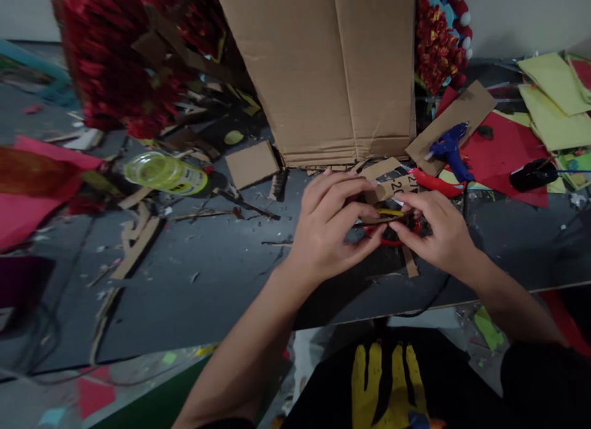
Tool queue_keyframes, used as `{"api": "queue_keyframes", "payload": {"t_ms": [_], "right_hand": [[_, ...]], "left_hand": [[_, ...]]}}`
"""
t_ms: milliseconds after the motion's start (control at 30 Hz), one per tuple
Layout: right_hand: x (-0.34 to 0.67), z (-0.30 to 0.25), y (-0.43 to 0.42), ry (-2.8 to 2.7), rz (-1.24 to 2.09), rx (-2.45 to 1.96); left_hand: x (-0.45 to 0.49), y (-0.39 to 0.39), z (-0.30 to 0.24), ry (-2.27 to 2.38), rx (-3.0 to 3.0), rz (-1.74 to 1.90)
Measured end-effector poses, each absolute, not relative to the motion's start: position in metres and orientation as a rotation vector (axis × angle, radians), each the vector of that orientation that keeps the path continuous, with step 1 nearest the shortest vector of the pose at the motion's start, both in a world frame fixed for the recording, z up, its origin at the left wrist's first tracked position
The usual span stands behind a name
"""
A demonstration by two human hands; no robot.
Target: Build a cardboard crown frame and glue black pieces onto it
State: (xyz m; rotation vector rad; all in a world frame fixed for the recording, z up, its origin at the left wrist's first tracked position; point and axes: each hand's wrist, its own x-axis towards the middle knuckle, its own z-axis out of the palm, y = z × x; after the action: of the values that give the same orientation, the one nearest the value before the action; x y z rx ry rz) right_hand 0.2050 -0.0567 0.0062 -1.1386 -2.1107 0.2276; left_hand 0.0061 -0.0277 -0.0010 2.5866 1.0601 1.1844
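Note:
Between my two hands, above the dark table, is a thin brown strip of cardboard (385, 220), seen nearly edge-on. My left hand (330, 223) pinches its left end between thumb and fingers. At the other end, the thumb and fingertips of my right hand (431, 223) are closed on it. A red loop (392, 240) shows just beneath the strip, partly covered by my fingers; what it belongs to is hidden. Behind the fingers lies a cardboard piece with printed numbers (396, 188), and a narrow cardboard scrap (410, 263) rests in front.
A large cardboard panel (318, 66) rises behind my hands. To the right lie a blue glue gun (450, 151), a red curved object (436, 181), red paper (508, 152) and a black bottle (533, 175). At left, a clear yellow-green bottle (168, 173) lies near cardboard scraps (138, 241).

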Motion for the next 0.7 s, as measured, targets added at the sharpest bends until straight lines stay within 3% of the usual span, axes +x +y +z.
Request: {"api": "queue_keyframes", "payload": {"t_ms": [700], "right_hand": [[0.2085, 0.0070, -0.0550, -2.147, 0.332, -1.130]], "left_hand": [[0.0056, -0.0259, -0.0014, 1.053, 2.523, 1.148]]}}
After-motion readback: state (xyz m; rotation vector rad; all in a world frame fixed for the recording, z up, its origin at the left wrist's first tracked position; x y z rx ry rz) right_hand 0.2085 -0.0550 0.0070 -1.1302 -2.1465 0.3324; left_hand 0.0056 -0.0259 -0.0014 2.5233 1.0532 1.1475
